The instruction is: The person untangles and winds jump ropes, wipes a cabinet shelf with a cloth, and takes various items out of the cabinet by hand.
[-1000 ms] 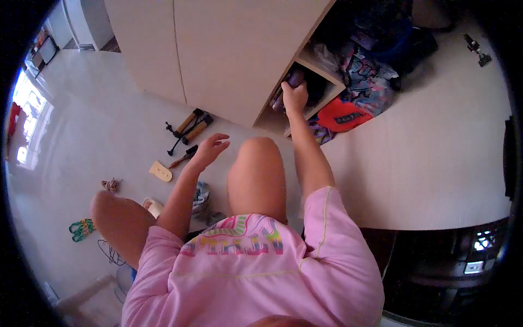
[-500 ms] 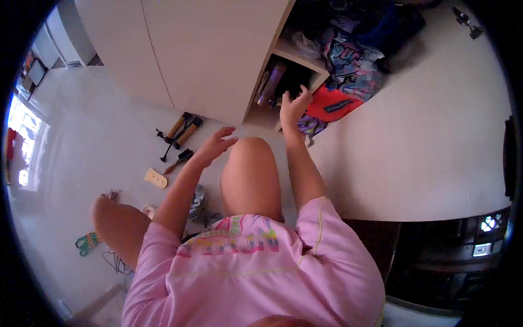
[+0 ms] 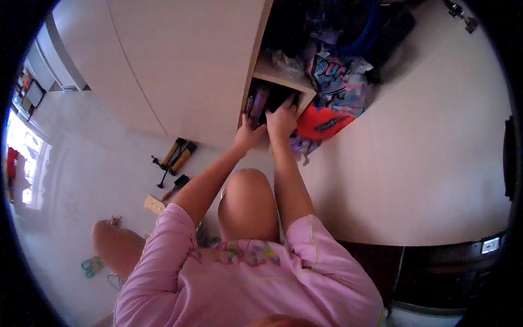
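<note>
My left hand [image 3: 249, 135] is at the lower front of an open cubby [image 3: 310, 94], with thumb and fingers apart around the near end of a long purplish object [image 3: 258, 103]. Whether the fingers press on that object is unclear. Beside it, my right hand [image 3: 282, 122] reaches into the cubby with its fingers bent toward a dark item. Shadow hides those fingertips, so their grip is not visible. The purplish object stands along the cubby's left side; its exact kind is hard to make out.
A patterned bag [image 3: 340, 79] and a red cloth item [image 3: 321, 121] hang out of the cabinet at right. On the floor at left lie a yellow-and-black foot pump [image 3: 178, 155], a brush [image 3: 177, 185], a beige plate [image 3: 154, 204] and a green cord [image 3: 92, 266].
Both hands have come to the cubby. My left hand moved up and right from above the floor to the purplish object; my right hand reached deeper inside. The view has shifted slightly.
</note>
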`<state>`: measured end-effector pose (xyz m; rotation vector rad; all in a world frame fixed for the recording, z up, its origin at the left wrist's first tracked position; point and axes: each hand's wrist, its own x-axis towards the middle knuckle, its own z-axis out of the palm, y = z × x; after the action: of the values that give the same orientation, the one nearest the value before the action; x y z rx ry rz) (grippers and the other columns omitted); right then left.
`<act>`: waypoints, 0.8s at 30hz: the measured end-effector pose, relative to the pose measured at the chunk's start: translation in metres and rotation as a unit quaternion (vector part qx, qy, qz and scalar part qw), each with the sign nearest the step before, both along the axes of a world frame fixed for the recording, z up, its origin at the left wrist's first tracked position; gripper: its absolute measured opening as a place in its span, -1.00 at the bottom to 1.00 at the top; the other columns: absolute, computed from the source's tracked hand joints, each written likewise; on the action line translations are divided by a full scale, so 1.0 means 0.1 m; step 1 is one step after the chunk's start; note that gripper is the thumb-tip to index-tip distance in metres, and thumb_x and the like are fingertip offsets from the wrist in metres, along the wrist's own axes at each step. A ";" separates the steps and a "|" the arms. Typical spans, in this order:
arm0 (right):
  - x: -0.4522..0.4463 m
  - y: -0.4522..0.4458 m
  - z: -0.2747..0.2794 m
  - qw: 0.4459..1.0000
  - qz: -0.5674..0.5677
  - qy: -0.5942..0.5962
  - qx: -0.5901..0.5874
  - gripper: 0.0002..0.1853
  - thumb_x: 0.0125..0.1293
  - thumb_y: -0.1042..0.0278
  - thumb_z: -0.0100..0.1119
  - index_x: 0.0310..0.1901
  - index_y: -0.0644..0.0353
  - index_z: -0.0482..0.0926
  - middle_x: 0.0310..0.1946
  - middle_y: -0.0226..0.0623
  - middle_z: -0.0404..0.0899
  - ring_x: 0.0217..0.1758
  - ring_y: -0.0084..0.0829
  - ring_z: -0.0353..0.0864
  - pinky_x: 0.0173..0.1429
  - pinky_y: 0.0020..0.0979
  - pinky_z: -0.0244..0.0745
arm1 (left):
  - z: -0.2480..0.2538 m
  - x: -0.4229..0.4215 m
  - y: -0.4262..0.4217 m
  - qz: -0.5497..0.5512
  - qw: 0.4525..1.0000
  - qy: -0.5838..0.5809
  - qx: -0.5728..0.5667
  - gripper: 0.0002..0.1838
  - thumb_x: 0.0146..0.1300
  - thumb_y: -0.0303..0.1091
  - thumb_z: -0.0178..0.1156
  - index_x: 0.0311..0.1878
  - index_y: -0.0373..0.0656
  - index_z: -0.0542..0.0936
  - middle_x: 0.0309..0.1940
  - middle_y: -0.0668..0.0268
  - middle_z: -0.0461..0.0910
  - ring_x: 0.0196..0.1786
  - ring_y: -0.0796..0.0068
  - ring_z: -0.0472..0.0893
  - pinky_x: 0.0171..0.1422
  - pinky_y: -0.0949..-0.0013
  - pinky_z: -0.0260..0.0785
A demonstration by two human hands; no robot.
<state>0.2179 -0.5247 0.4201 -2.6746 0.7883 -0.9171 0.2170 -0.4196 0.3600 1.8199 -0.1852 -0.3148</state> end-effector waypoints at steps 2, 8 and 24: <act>0.08 0.00 -0.09 0.999 -0.029 -0.028 -0.009 -0.14 -0.17 0.14 0.31 0.19 0.20 0.12 -0.18 0.00 0.40 -0.13 -0.05 0.45 -0.10 -0.18 0.43 | -0.31 0.16 0.00 -0.043 0.992 0.042 -0.108 -0.01 -0.02 0.00 0.21 0.30 -0.25 -0.16 0.06 -0.03 0.33 0.07 0.12 0.38 0.09 0.31 0.23; -0.40 0.18 0.24 0.995 0.020 -0.081 0.047 -0.21 -0.17 0.15 0.29 0.17 0.11 0.20 -0.19 -0.06 0.40 -0.18 -0.07 0.46 -0.20 -0.17 0.43 | -0.50 0.29 -0.02 -0.045 0.989 0.025 -0.142 -0.01 -0.01 -0.09 0.20 0.32 -0.20 -0.22 0.05 0.10 0.35 0.06 0.27 0.38 0.05 0.36 0.23; -4.24 -0.29 -0.47 0.883 0.161 0.114 0.426 -0.36 -0.15 0.46 0.25 0.07 0.30 0.29 -0.07 -0.18 0.41 -0.02 -0.30 0.40 0.09 -0.35 0.27 | -0.27 0.25 0.15 -0.072 0.937 0.171 -0.295 -0.47 -0.02 -0.39 0.07 0.09 -0.05 0.22 -0.43 0.35 0.30 -0.45 0.53 0.30 -0.46 0.44 0.21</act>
<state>-0.2062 -0.5537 0.3731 -2.0224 0.5680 -0.0987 0.2420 -0.4047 0.3334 1.1379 -0.1483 -0.6030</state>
